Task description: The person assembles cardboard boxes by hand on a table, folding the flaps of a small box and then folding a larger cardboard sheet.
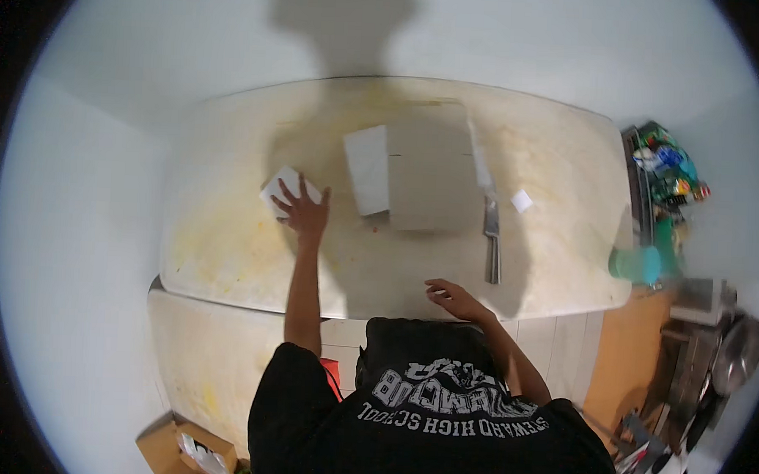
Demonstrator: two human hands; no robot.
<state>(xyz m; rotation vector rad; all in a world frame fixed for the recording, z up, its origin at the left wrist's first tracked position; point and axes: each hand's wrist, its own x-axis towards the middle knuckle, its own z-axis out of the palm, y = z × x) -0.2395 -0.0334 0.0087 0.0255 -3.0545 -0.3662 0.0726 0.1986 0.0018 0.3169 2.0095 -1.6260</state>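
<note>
My left hand (303, 210) lies with its fingers spread over a white, roughly square piece (285, 180), on the left part of the stained table (227, 230). Whether it is folded paper or cloth I cannot tell. Close to the table's front edge, my right hand (451, 299) hovers with loosely bent fingers and nothing in them. A beige cardboard-like sheet (433, 176) is in the middle, partly covering a white sheet (365, 169). To its right lies a knife (492, 242) with its handle toward me.
A small white square (522, 201) lies right of the knife. At the table's right edge stands a turquoise cup (635, 264), beside a rack of colourful packages (666, 169). A metal pan (737, 354) is at far right, a cardboard box (180, 448) at lower left.
</note>
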